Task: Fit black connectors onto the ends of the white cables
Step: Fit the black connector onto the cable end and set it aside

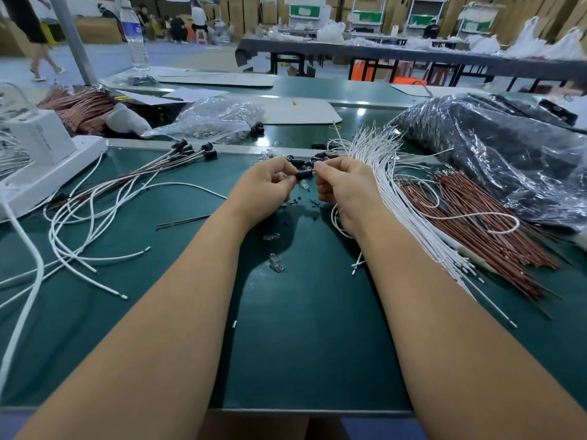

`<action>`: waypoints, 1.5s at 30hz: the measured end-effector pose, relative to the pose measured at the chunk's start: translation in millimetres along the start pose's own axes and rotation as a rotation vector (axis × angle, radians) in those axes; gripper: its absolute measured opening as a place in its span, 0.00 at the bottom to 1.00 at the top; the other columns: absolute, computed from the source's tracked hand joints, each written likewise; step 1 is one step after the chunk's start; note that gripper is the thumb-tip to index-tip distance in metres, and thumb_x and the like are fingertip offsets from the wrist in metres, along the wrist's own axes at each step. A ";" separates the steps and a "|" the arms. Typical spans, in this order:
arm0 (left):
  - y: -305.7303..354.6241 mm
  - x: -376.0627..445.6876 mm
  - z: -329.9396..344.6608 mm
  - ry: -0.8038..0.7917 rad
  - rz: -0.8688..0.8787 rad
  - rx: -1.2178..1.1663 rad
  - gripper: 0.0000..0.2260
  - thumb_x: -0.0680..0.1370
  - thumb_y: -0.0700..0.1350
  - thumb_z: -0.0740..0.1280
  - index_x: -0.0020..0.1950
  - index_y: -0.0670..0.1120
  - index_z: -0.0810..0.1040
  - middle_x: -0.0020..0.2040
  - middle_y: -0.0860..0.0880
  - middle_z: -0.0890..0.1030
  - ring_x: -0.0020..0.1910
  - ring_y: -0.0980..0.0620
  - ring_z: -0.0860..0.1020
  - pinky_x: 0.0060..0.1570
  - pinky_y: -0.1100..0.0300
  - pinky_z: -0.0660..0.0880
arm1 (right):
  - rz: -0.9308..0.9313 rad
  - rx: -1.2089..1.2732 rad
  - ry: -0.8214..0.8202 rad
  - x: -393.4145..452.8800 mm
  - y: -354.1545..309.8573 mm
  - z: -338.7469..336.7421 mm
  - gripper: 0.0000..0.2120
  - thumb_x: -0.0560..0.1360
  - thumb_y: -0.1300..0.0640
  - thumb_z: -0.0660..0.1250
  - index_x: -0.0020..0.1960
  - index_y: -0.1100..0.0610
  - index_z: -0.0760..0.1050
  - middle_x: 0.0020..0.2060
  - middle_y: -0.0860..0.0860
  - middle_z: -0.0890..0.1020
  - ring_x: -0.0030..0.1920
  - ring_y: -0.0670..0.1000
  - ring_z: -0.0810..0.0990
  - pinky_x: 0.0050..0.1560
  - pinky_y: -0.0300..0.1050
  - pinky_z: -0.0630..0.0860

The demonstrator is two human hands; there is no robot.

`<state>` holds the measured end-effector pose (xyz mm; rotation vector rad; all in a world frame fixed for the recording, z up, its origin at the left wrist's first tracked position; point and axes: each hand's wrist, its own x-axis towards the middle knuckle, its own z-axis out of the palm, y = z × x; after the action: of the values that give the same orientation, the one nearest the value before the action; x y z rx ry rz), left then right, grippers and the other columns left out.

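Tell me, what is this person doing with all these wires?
A person is working on a green table. Both hands meet over its middle: the left hand and right hand pinch a small black connector between them. A fan of white cables lies to the right, and cables already carrying black connectors lie to the left.

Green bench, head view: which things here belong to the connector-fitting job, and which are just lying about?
Job:
left hand and right hand, together holding a small black cylindrical connector
fanned bundle of thin white cables
finished cables with black ends

Lying about:
clear plastic water bottle
white box-shaped device
copper-brown wire bundle
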<state>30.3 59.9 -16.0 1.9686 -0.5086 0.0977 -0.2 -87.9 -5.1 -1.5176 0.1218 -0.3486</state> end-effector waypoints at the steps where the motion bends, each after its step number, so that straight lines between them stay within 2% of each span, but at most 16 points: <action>1: -0.2 0.2 -0.2 0.001 0.004 0.010 0.09 0.80 0.42 0.64 0.41 0.53 0.76 0.31 0.51 0.76 0.24 0.59 0.69 0.28 0.68 0.67 | -0.011 -0.009 -0.004 -0.4 0.5 0.5 0.09 0.77 0.63 0.68 0.38 0.58 0.74 0.28 0.51 0.76 0.24 0.44 0.72 0.27 0.36 0.72; 5: -1.0 0.9 0.3 0.002 0.014 0.036 0.04 0.78 0.44 0.68 0.42 0.50 0.78 0.31 0.54 0.78 0.27 0.62 0.73 0.33 0.68 0.69 | -0.021 0.017 -0.019 -1.2 0.3 -0.9 0.09 0.77 0.64 0.68 0.38 0.59 0.74 0.28 0.52 0.76 0.25 0.44 0.73 0.28 0.36 0.73; 10: 0.7 -0.5 -1.7 0.017 0.023 0.046 0.04 0.77 0.44 0.69 0.43 0.47 0.81 0.30 0.53 0.79 0.25 0.65 0.72 0.29 0.74 0.67 | 0.034 0.090 -0.071 -0.8 -2.9 -4.1 0.09 0.78 0.63 0.67 0.39 0.60 0.75 0.27 0.51 0.77 0.25 0.45 0.74 0.29 0.37 0.75; 14: 2.8 -1.3 -3.6 0.006 0.039 0.046 0.06 0.78 0.43 0.68 0.41 0.50 0.80 0.30 0.55 0.78 0.23 0.64 0.69 0.27 0.74 0.63 | 0.039 0.105 -0.066 0.7 -1.9 -4.4 0.09 0.78 0.63 0.67 0.39 0.60 0.76 0.26 0.49 0.77 0.24 0.44 0.74 0.29 0.37 0.75; 19: 3.3 -1.8 -3.4 0.005 0.034 0.073 0.05 0.78 0.42 0.68 0.45 0.44 0.83 0.30 0.54 0.78 0.23 0.62 0.67 0.27 0.73 0.64 | -0.050 -0.116 -0.011 0.1 2.3 -0.3 0.11 0.78 0.61 0.67 0.37 0.58 0.74 0.27 0.49 0.76 0.22 0.43 0.72 0.27 0.36 0.73; 22: 4.8 -2.0 -2.7 0.029 0.040 0.083 0.06 0.79 0.43 0.67 0.43 0.45 0.82 0.30 0.54 0.78 0.23 0.63 0.68 0.27 0.74 0.64 | -0.111 -0.249 0.038 0.1 2.0 4.0 0.10 0.80 0.59 0.64 0.39 0.56 0.73 0.30 0.49 0.76 0.27 0.44 0.73 0.33 0.43 0.74; 24: 4.9 -1.5 -3.1 0.080 0.035 0.061 0.08 0.79 0.43 0.66 0.41 0.48 0.80 0.30 0.53 0.78 0.23 0.63 0.69 0.27 0.74 0.65 | -0.132 -0.331 0.078 1.0 0.8 3.8 0.09 0.81 0.56 0.61 0.43 0.56 0.73 0.34 0.50 0.76 0.33 0.48 0.73 0.38 0.48 0.74; 27: 1.8 0.6 -7.5 0.232 0.011 0.016 0.07 0.80 0.42 0.65 0.42 0.45 0.79 0.30 0.52 0.76 0.20 0.63 0.67 0.24 0.73 0.63 | -0.162 -0.441 0.130 2.9 0.6 0.0 0.10 0.83 0.53 0.56 0.47 0.57 0.71 0.36 0.49 0.73 0.35 0.47 0.70 0.36 0.43 0.68; 31: -6.7 5.9 -14.9 0.415 -0.075 0.121 0.09 0.80 0.46 0.64 0.43 0.45 0.79 0.30 0.54 0.73 0.26 0.58 0.68 0.29 0.62 0.64 | -0.215 -0.585 0.138 3.8 1.1 -0.2 0.08 0.83 0.57 0.55 0.49 0.57 0.69 0.37 0.49 0.73 0.36 0.47 0.70 0.35 0.43 0.66; 33: -8.8 6.2 -15.5 0.429 -0.120 0.210 0.09 0.80 0.46 0.63 0.44 0.44 0.79 0.29 0.54 0.73 0.28 0.56 0.69 0.30 0.61 0.63 | -0.217 -0.693 0.114 3.4 2.2 1.3 0.08 0.82 0.62 0.55 0.55 0.58 0.72 0.46 0.52 0.76 0.46 0.51 0.73 0.44 0.42 0.68; 35: -8.6 5.7 -14.6 0.392 -0.137 0.244 0.10 0.80 0.47 0.63 0.46 0.43 0.80 0.32 0.51 0.77 0.32 0.52 0.74 0.34 0.60 0.68 | -0.255 -0.917 0.084 1.8 3.8 2.2 0.15 0.80 0.64 0.57 0.64 0.56 0.72 0.57 0.54 0.74 0.59 0.54 0.70 0.54 0.40 0.63; 36: -8.2 5.4 -14.0 0.374 -0.135 0.252 0.10 0.80 0.47 0.63 0.47 0.42 0.80 0.35 0.49 0.80 0.36 0.49 0.77 0.38 0.59 0.71 | -0.305 -0.987 0.071 0.6 3.6 3.3 0.16 0.79 0.63 0.59 0.66 0.55 0.73 0.59 0.54 0.73 0.61 0.54 0.68 0.56 0.40 0.62; 38: -7.1 5.5 -12.7 0.362 -0.115 0.250 0.10 0.79 0.47 0.63 0.47 0.42 0.81 0.39 0.46 0.82 0.40 0.46 0.79 0.44 0.56 0.74 | -0.426 -0.978 -0.032 -3.0 -0.3 8.4 0.13 0.79 0.60 0.62 0.62 0.55 0.78 0.56 0.53 0.77 0.58 0.52 0.72 0.58 0.39 0.67; 40: -5.8 6.1 -11.8 0.367 -0.091 0.240 0.10 0.79 0.46 0.64 0.45 0.42 0.81 0.39 0.46 0.82 0.40 0.47 0.78 0.43 0.59 0.71 | -0.485 -0.936 -0.254 -7.9 -3.9 14.6 0.10 0.76 0.58 0.67 0.56 0.57 0.82 0.49 0.53 0.82 0.49 0.49 0.77 0.53 0.43 0.73; 42: -5.5 6.9 -10.9 0.367 -0.075 0.255 0.09 0.78 0.45 0.65 0.44 0.43 0.81 0.38 0.47 0.80 0.40 0.48 0.77 0.42 0.61 0.68 | -0.499 -1.009 -0.440 -12.4 -3.7 20.6 0.09 0.74 0.55 0.71 0.52 0.57 0.83 0.45 0.52 0.80 0.47 0.51 0.75 0.49 0.44 0.71; 45: -6.6 7.1 -10.7 0.359 -0.064 0.255 0.09 0.78 0.45 0.65 0.44 0.42 0.81 0.37 0.48 0.79 0.40 0.48 0.76 0.42 0.60 0.68 | -0.514 -1.053 -0.429 -12.6 0.1 23.5 0.06 0.74 0.59 0.69 0.49 0.56 0.83 0.45 0.52 0.80 0.50 0.54 0.75 0.52 0.48 0.71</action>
<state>41.0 69.5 -14.7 2.1498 -0.2046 0.4863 -5.2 -61.7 -5.5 -2.6385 -0.5145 -0.3713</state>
